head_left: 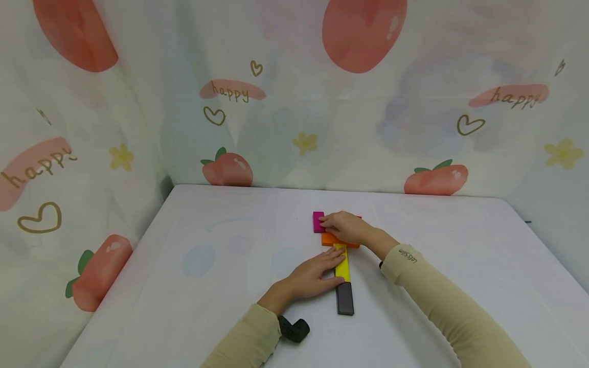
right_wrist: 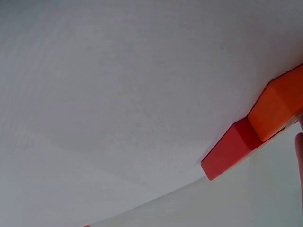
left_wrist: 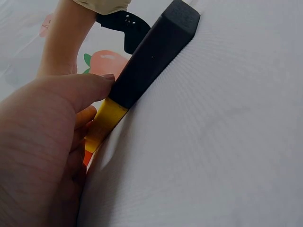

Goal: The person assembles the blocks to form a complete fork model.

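My left hand [head_left: 312, 276] lies across the yellow block [head_left: 342, 271], fingers stretched over it, thumb beside the joint with the black block [head_left: 345, 299]. In the left wrist view the thumb touches near the black block's end. My right hand [head_left: 347, 227] is over the orange block [head_left: 338, 240], its fingertips at the right edge of the magenta block [head_left: 317, 223]; whether they pinch it cannot be told. A red block [right_wrist: 231, 150] sits against the orange one, mostly hidden by the right hand in the head view. The yellow block's far end meets the orange block.
The blocks lie on a white table [head_left: 207, 306] with faint prints. A fruit-patterned curtain [head_left: 285, 117] hangs behind and at the sides. A black wrist device [head_left: 294, 329] sits at the left sleeve, near the table surface.
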Action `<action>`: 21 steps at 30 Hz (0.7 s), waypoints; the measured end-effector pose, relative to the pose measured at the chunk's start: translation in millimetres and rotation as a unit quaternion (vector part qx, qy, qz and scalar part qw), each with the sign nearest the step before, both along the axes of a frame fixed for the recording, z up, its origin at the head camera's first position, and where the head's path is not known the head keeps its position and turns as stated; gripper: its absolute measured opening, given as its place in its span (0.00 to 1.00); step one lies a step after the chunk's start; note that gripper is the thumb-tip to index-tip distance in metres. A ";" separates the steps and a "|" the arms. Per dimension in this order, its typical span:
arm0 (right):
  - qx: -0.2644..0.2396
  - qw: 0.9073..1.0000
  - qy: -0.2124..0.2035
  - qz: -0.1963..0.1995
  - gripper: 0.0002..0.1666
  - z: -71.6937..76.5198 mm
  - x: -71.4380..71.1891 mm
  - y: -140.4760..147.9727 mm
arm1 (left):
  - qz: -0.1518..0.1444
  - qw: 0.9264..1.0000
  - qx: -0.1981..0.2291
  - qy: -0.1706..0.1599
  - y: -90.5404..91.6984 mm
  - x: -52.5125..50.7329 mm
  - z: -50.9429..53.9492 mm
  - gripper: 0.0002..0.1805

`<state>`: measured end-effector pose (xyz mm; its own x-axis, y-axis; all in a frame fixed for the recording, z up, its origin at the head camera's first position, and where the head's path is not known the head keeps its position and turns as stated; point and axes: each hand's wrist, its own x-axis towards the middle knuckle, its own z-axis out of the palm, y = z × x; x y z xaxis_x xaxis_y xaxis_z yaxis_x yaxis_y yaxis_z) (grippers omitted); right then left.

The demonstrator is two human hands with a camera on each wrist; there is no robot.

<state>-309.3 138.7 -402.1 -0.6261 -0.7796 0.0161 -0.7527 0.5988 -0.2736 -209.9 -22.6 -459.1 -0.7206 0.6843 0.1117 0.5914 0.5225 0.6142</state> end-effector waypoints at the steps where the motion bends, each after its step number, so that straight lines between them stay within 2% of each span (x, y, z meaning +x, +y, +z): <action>1: 0.001 1.000 0.001 0.000 0.16 0.3 0.3 0.2 | 0.000 1.000 0.000 0.000 0.1 0.0 -0.1 0.33; 17: 0.003 1.000 -0.010 -0.021 0.17 0.0 3.8 2.7 | 0.003 1.000 -0.001 -0.007 -0.1 1.5 2.8 0.33; 21: 0.004 1.000 -0.005 -0.016 0.17 0.2 4.9 4.3 | -0.001 1.000 0.003 -0.003 -0.3 1.1 1.6 0.33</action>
<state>-304.4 143.0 -401.9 -0.6505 -0.7595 0.0042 -0.7308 0.6245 -0.2756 -208.8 -22.9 -457.5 -0.7196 0.6853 0.1118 0.5892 0.5173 0.6207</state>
